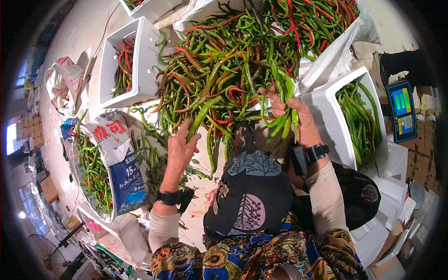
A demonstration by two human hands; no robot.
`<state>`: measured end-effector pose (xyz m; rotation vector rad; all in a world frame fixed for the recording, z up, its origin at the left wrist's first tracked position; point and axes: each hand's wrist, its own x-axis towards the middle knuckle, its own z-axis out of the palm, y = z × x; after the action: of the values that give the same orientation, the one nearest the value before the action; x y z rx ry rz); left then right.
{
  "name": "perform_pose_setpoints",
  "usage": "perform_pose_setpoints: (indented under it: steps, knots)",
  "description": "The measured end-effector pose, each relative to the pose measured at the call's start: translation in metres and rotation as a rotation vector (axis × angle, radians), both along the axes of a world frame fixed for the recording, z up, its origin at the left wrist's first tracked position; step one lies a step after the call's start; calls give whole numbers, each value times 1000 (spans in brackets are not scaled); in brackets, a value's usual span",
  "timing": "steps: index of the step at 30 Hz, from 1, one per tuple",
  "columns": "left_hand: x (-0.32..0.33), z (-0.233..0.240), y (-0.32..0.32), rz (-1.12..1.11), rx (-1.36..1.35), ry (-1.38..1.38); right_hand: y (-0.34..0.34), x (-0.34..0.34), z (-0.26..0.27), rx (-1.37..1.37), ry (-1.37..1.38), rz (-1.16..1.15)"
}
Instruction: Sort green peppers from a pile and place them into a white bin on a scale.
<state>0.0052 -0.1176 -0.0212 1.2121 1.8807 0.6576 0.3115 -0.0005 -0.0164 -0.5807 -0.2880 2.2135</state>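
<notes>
A large heap of green and red chili peppers (210, 73) spreads over the floor before me. My left hand (180, 147) is at the heap's near left edge, its thumb and fingers around or against one long green pepper (204, 113); whether it grips the pepper is hard to tell. On the right, my right hand (297, 113) holds a bunch of long green peppers (285, 87), which hang down past the fingers over the near right side of the heap. Both wrists wear black straps with small devices.
White foam boxes of peppers stand left (140, 63) and right (323, 115). A full sack (127, 178) lies left, with stray peppers beside it. A white woven sheet (329, 63) borders the heap. A lit digital scale display (401, 111) is at far right, near a person's dark-clad leg (402, 64).
</notes>
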Motion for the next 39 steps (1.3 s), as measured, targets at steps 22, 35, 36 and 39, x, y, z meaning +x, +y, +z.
perform_pose_setpoints:
  steps: [22,35,36,39]
  knots:
    - [106,92,103,-687,505,-157,49,-7,98,313,49,154]
    - [145,109,147,-534,12,-1277,62,169,161,431,-484,-84]
    - [151,110,149,-531,-26,-1308,55,189,163,459,-498,-101]
    - [161,114,150,-540,-28,-1265,25,205,169,480,-754,-200]
